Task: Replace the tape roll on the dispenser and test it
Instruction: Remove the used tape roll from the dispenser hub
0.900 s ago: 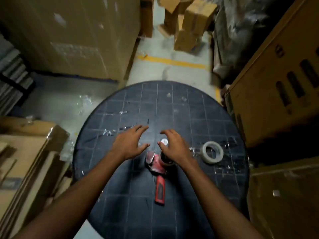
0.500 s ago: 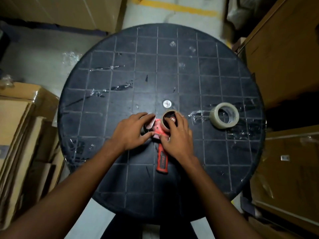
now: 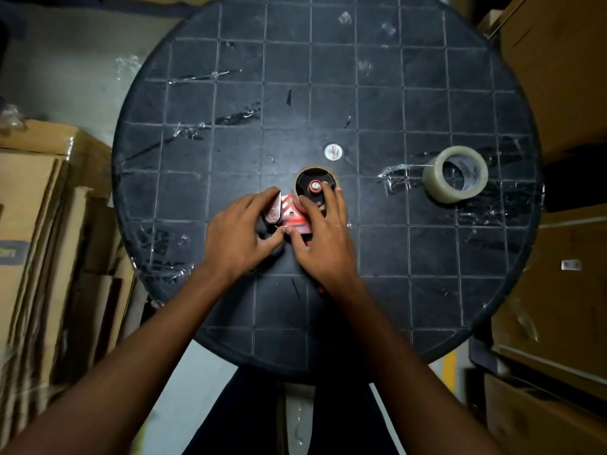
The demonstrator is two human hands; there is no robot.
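Note:
A red tape dispenser (image 3: 294, 215) lies flat at the middle of a round black table (image 3: 427, 290). Its wheel carries a nearly spent brown cardboard core (image 3: 305, 174) around a black hub. My left hand (image 3: 239, 231) grips the dispenser's front plate end, fingers curled round it. My right hand (image 3: 323, 234) rests over the body and covers the handle, with fingertips on the hub and core. A full roll of clear tape (image 3: 455, 178) lies flat on the table to the right, apart from both hands.
Strips of old clear tape (image 3: 394, 175) stick to the tabletop. A metal bolt head (image 3: 333, 151) marks the table's centre. Cardboard boxes (image 3: 39, 208) stand at the left and larger cartons (image 3: 565, 93) at the right. My legs show below the table edge.
Both hands came down from hovering over the table onto the dispenser and took hold of it. The camera tilted down, so the table fills more of the view.

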